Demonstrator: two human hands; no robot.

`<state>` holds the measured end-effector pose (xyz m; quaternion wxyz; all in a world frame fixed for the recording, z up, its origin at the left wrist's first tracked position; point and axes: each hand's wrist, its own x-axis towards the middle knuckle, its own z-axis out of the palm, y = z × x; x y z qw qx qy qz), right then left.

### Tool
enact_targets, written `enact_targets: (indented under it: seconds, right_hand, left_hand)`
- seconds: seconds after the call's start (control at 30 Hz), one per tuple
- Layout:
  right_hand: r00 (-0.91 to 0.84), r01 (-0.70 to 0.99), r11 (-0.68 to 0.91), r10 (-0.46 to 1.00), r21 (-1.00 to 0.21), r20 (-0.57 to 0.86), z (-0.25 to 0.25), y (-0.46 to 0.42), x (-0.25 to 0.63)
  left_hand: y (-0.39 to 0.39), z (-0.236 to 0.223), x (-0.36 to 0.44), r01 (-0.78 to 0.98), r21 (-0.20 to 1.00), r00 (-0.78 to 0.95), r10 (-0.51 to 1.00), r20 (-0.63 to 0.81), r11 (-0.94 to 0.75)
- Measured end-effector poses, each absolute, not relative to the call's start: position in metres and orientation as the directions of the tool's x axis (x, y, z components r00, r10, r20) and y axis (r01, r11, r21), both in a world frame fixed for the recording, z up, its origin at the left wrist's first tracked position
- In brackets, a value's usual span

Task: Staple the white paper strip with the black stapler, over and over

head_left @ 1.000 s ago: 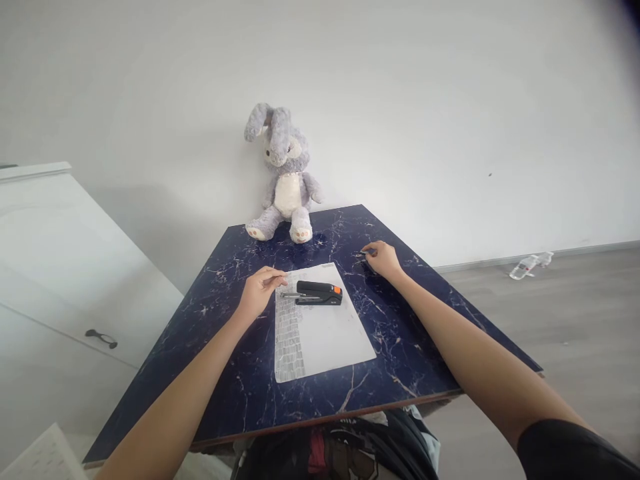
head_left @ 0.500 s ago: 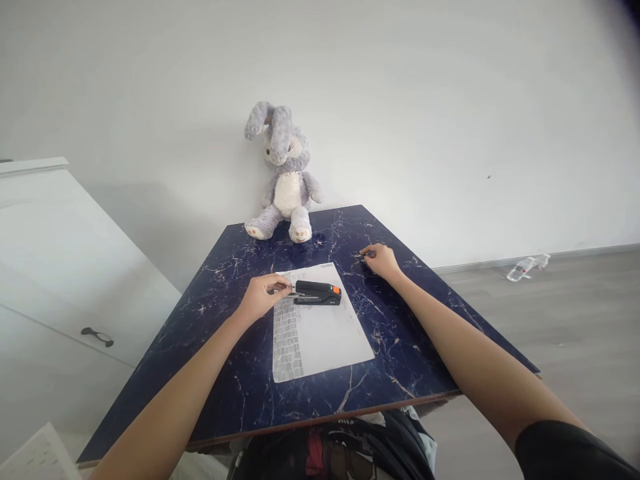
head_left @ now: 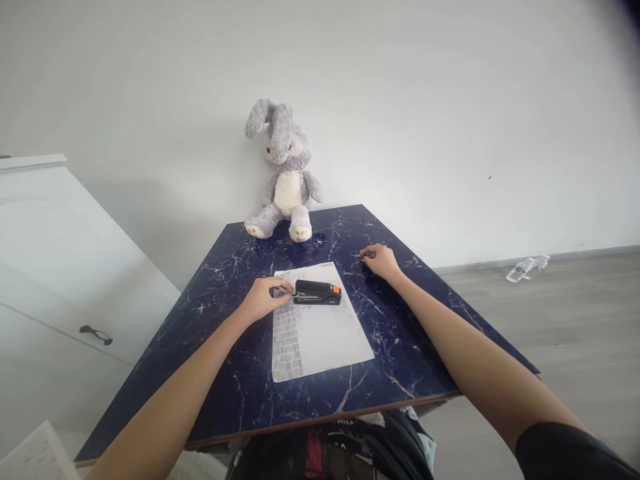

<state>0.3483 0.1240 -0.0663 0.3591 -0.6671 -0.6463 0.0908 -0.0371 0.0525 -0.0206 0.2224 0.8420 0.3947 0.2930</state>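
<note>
A black stapler (head_left: 320,292) with an orange patch on its right end lies across a printed sheet of paper (head_left: 333,340). A thin metal part juts from the stapler's left end, and the fingertips of my left hand (head_left: 264,295) are pinched on it. Off to the right of the paper, my right hand (head_left: 383,261) rests on the dark blue marbled table (head_left: 395,313). Its thumb and fingers are pressed together; whatever may be between them is too small to make out.
A grey plush rabbit (head_left: 289,180) sits at the table's back, against the wall. On the left stands a white cabinet (head_left: 60,253) with a dark handle. A clear plastic bottle (head_left: 521,269) lies on the floor at the right.
My left fingers have shifted slightly at the stapler's left end, still on the metal part. My right hand, the stapler and the paper have stayed in place.
</note>
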Motion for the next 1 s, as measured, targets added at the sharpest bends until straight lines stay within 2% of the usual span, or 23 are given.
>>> enact_targets:
  seconds: [0.23,0.5,1.0]
  right_hand:
    - [0.137,0.805,0.096,0.93,-0.586,0.341,-0.068,0.125,0.349]
    - [0.117,0.812,0.105,0.935,-0.574,0.336,-0.07,0.126,0.349]
    - [0.094,0.815,0.118,0.939,-0.568,0.331,-0.07,0.126,0.349]
  left_hand:
    - [0.061,-0.029,-0.039,0.507,0.694,0.517,0.825,0.228,-0.511]
    - [0.063,-0.028,-0.043,0.52,0.708,0.514,0.837,0.187,-0.477]
    - [0.062,-0.026,-0.042,0.518,0.702,0.518,0.832,0.197,-0.489]
